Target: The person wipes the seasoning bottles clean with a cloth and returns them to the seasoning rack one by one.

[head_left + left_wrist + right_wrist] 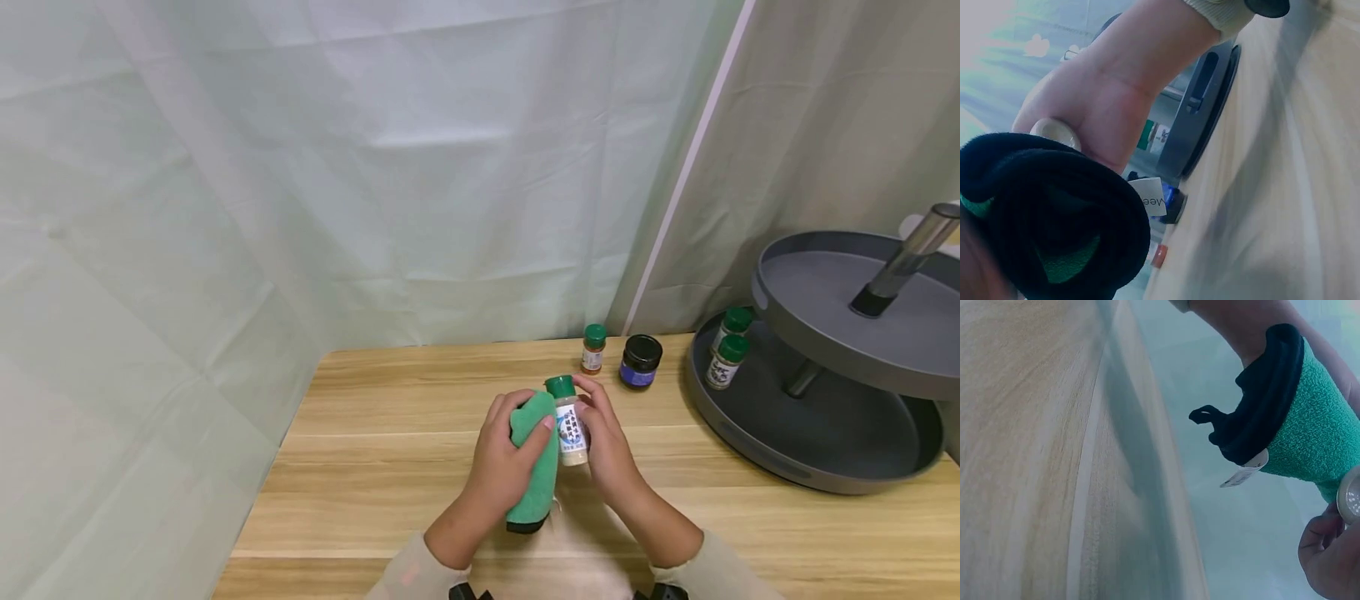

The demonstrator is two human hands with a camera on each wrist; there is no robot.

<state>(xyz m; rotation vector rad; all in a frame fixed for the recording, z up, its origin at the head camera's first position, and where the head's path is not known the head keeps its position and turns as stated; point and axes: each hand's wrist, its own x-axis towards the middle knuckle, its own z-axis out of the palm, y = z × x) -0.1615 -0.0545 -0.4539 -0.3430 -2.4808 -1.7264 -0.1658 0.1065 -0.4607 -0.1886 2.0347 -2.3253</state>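
My left hand (497,467) grips a folded green cloth (537,479) with a black edge, thumb laid across its front. Between the cloth and my right hand (611,446) stands a clear spice bottle (572,429) with a green cap, a white label and pale contents. Thumb and fingers of the right hand hold it from the right side, close above the table. The cloth lies against the bottle's left side. In the right wrist view, the round bottle base (1351,497) shows beside the cloth (1319,419), whose white tag hangs down.
Behind the hands, a small spice bottle (592,350) with a green cap stands near a black-lidded jar (639,363) with a blue label. A grey two-tier round rack (817,487) occupies the right side. Two green-capped bottles (724,365) stand on its lower tier. Pale curtains hang behind.
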